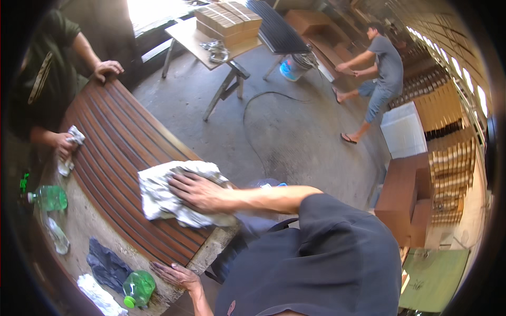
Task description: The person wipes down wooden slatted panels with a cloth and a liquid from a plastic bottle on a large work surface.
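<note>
Lying beneath the spread right hand [198, 190] and white cloth [155, 196], the slatted brown panel [124, 152] ends beside the outstretched left hand [179, 275].

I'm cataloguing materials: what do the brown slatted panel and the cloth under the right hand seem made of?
Slatted panel: probably wood, stained or varnished with slight sheen, given its uneven brown tone. Cloth: matte, soft fabric by its loose creases; fibre unclear.

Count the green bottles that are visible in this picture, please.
2: one green bottle near the person's left hand, the other bottle farther up, at the picture's left. Others may be hidden.
</note>
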The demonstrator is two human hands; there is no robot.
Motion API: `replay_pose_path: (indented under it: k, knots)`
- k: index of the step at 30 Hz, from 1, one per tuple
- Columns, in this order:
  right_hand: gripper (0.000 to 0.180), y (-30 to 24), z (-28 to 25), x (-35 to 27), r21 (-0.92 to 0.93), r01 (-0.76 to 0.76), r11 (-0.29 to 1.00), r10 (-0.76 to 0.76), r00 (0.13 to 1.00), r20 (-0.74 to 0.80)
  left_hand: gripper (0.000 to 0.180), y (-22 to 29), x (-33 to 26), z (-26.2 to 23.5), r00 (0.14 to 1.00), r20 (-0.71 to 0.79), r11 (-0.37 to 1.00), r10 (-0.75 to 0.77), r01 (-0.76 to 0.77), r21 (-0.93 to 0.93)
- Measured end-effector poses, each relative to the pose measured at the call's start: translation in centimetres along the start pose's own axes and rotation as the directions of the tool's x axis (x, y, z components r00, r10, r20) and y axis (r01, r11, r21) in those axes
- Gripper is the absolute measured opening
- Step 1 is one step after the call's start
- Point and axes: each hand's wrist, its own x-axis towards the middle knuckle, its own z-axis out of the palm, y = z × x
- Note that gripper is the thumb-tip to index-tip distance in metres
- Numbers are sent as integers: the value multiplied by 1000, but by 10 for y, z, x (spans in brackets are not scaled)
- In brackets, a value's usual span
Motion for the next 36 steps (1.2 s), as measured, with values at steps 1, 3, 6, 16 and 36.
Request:
replay_pose_path:
  k: [1,3,6,16,36]
  knots:
    - [55,15,6,33,-44,-1,999,0,1000,-23,55,-1,0,1,1000,-1,1000,14,-14,-7]
    - [56,44,10,105,-42,-39,998,34,994,-106,55,-4,-1,2,1000,5,1000,3,-3,0]
    - [55,65,20,163,-87,-139,987,109,952,-287,56,5,2,1,1000,20,1000,3,-3,6]
    - [60,-11,25,64,50,198,979,-203,967,157,55,15,9,-19,998,25,997,-59,58,54]
    - [57,-34,72,225,-20,345,938,-339,931,133,65,14,13,-27,984,86,982,-153,162,-101]
